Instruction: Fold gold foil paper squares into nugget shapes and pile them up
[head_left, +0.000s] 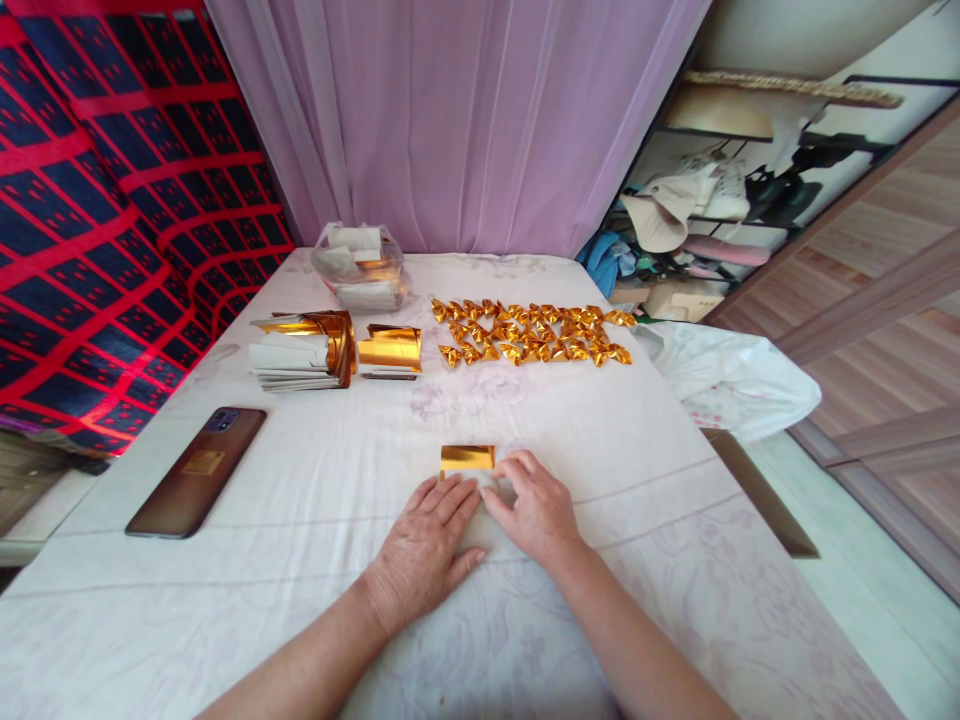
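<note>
Head view: gold paper [467, 458] lies just beyond both hands (fingertips touching)

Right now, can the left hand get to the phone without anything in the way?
Probably yes. The left hand rests on the gold sheet at centre; the phone lies flat to its left, with only bare white cloth between them. The gold stacks sit farther back, off that path.

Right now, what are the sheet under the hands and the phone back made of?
Gold sheet: looks like thin metallic foil paper, mirror-glossy with bright glare and a white underside; the exact stock is unclear. Phone: smooth, dark, semi-gloss back, plastic or glass, can't tell which. Left hand and right hand press on the sheet.
</note>
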